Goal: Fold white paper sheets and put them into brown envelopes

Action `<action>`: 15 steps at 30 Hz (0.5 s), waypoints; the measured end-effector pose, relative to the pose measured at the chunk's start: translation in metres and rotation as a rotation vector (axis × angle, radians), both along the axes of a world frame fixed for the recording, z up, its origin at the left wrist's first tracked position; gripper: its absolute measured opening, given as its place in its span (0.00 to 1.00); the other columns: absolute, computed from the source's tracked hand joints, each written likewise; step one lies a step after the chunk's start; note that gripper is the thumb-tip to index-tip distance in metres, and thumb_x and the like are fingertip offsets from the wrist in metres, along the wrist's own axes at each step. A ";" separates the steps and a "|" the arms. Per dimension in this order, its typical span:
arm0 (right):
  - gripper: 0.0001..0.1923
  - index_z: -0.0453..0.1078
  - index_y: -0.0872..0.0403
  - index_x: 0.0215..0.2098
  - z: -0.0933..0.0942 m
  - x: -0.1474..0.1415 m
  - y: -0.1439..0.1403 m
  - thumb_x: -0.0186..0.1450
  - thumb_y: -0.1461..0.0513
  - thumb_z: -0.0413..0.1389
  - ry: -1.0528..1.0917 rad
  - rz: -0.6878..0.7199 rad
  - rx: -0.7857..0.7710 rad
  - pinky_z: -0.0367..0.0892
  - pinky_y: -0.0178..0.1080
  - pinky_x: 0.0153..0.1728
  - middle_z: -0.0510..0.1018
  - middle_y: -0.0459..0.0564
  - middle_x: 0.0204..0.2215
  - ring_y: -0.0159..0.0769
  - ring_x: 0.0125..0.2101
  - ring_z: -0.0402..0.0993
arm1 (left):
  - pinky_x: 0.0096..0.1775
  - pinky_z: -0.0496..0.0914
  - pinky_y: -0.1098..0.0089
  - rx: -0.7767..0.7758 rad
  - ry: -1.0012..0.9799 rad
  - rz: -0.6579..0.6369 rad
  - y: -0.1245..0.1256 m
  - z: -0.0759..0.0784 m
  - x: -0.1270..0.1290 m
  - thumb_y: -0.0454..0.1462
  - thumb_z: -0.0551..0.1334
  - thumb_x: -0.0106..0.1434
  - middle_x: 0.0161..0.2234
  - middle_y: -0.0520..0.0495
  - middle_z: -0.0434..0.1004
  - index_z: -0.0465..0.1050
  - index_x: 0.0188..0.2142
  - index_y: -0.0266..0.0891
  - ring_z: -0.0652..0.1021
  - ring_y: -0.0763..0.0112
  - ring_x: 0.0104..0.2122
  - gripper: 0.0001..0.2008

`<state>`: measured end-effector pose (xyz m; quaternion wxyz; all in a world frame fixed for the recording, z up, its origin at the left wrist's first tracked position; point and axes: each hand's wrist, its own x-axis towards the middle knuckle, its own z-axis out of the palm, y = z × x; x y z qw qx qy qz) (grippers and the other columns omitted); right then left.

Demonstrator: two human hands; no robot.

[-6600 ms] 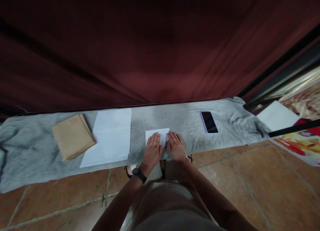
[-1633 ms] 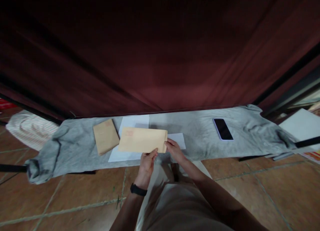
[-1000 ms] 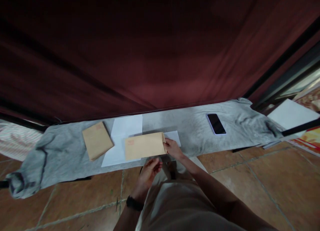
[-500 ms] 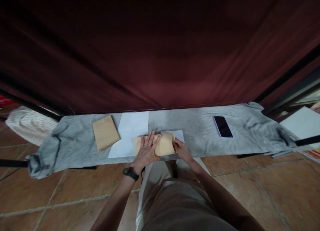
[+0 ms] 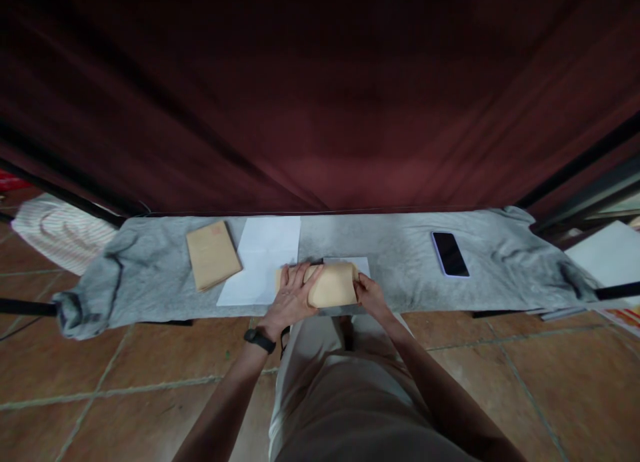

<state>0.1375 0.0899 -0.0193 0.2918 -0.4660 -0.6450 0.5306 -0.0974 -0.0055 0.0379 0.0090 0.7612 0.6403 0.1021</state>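
L grip: my left hand lies palm-down, fingers spread flat on the left half of the brown envelope. It's pressing, not closed round anything.
R grip: my right hand is at the envelope's right end, fingers curled on that edge. Looks like a pinch, but I can't tell if the flap or edge is really clamped between thumb and fingers.
Envelope pos: directly btwn both hands, flat on the desk near its front edge, long side running L-R. Right part bulges up a bit.
Under envelope: white folded sheet, only its far strip and right corner peek out behind the envelope; rest is covered.
Left of L hand: larger white paper, lying flat, its near right corner touching or just under my left hand; can't say which.
Further left: stack of brown envelopes, slightly turned, just beside the white paper.
Right side: black phone, screen dark, well apart from my right hand.
Desk: long, narrow, covered w/ grey cloth bunched up at both ends.
Wrist: black watch on my left wrist.
Hard to see: red print on the stack's top envelope is too small to read. Dark red curtain behind is dim. White board at far right is cut off by the frame edge.
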 end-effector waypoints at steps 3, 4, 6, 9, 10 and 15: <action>0.11 0.70 0.52 0.41 0.001 0.006 -0.002 0.65 0.55 0.52 -0.072 -0.048 0.057 0.68 0.36 0.33 0.78 0.47 0.30 0.37 0.31 0.74 | 0.67 0.43 0.36 0.016 -0.001 -0.008 -0.001 -0.001 0.005 0.42 0.71 0.54 0.69 0.30 0.57 0.45 0.74 0.41 0.59 0.41 0.68 0.54; 0.11 0.69 0.52 0.43 0.003 0.008 -0.002 0.65 0.56 0.53 -0.099 -0.080 0.115 0.69 0.38 0.36 0.79 0.49 0.32 0.38 0.33 0.75 | 0.67 0.43 0.35 0.015 -0.001 -0.006 -0.001 -0.001 0.006 0.41 0.70 0.54 0.69 0.29 0.56 0.45 0.74 0.42 0.58 0.41 0.69 0.53; 0.12 0.69 0.52 0.45 0.010 0.011 -0.004 0.65 0.56 0.53 -0.154 -0.172 0.260 0.70 0.43 0.42 0.79 0.53 0.36 0.42 0.38 0.75 | 0.67 0.42 0.34 0.010 -0.003 0.000 0.000 -0.003 0.009 0.39 0.70 0.55 0.70 0.29 0.55 0.44 0.74 0.42 0.57 0.41 0.69 0.53; 0.11 0.69 0.52 0.41 0.022 0.014 -0.005 0.67 0.54 0.53 -0.178 -0.244 0.371 0.68 0.47 0.47 0.78 0.57 0.37 0.45 0.41 0.73 | 0.67 0.42 0.35 0.007 -0.012 0.005 0.002 -0.005 0.012 0.39 0.69 0.55 0.70 0.29 0.54 0.44 0.74 0.41 0.56 0.41 0.70 0.53; 0.11 0.70 0.52 0.40 0.025 0.015 -0.004 0.67 0.54 0.52 -0.159 -0.212 0.349 0.69 0.46 0.46 0.78 0.56 0.37 0.44 0.39 0.73 | 0.67 0.42 0.35 0.008 -0.016 0.003 0.002 -0.006 0.013 0.39 0.69 0.55 0.70 0.29 0.54 0.44 0.74 0.41 0.56 0.41 0.70 0.53; 0.12 0.75 0.51 0.35 0.035 0.019 -0.002 0.64 0.54 0.53 -0.012 0.040 0.029 0.69 0.39 0.39 0.80 0.49 0.32 0.38 0.34 0.74 | 0.68 0.41 0.36 0.003 -0.028 -0.014 0.004 -0.007 0.012 0.39 0.69 0.55 0.70 0.29 0.55 0.45 0.74 0.40 0.55 0.42 0.70 0.52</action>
